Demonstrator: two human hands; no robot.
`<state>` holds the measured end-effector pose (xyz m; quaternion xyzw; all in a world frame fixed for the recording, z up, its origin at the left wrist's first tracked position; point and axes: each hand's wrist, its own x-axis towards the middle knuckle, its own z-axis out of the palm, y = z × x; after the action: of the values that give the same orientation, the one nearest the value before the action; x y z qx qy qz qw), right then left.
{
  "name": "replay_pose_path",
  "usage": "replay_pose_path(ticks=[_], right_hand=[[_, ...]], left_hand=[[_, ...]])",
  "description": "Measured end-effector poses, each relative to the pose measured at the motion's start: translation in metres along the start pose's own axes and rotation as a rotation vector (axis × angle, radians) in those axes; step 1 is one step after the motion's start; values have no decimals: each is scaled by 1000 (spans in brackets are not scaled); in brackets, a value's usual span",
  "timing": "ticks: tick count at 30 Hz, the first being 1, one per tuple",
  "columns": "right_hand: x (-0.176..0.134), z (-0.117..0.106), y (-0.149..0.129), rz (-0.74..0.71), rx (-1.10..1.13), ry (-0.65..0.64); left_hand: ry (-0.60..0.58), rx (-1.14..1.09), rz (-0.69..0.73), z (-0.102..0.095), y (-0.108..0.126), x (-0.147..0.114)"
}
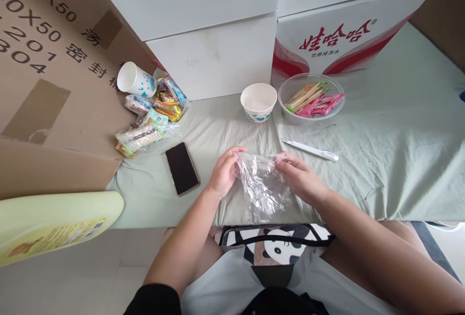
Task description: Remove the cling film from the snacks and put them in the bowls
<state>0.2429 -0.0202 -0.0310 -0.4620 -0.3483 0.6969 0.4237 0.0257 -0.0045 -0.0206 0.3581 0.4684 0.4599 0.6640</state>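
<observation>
A crinkled clear plastic bag hangs between my two hands, just above the table's front edge. My left hand pinches its upper left corner between thumb and fingers. At the upper right corner, my right hand grips the plastic in the same way. Beyond the bag stands a white paper bowl with a blue pattern. A white utility knife lies behind my right hand, its blade end pointing left. To the left of my left hand lies a phone with a dark screen.
A clear plastic bowl holds wooden sticks and pink packets. Packaged snacks and a tipped paper cup lie against a brown carton. White boxes line the back. A yellow-green container juts in at lower left.
</observation>
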Motion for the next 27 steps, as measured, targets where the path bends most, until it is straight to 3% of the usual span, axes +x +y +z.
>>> replay_pose_path(ticks=[4,7,10,12,15,19,22,24,27], right_hand=[[2,1,4,-55,-40,59],[1,-2,5,-16,-3,37],[0,-6,4,59,-18,-58],[0,-7,4,14,-58,-48],[-1,-9,3,-251,-170,51],[-7,-19,0,-685,-595,204],[-11,-31,0,-865,-897,170],[-14,-37,1,-899,-1009,56],[-19,-41,2,-950,-1124,-116]], left_hand=[[-144,53,-35,3,-8,1],[-91,183,-86,1,-12,3],[-71,184,-21,-6,-13,7],[-106,209,38,-9,-13,8],[-84,323,225,-9,-14,6],[-21,590,778,-8,-11,-1],[-113,872,1119,-12,-8,-5],[-199,1004,1188,-16,-8,-9],[-272,1145,1100,-21,-12,-16]])
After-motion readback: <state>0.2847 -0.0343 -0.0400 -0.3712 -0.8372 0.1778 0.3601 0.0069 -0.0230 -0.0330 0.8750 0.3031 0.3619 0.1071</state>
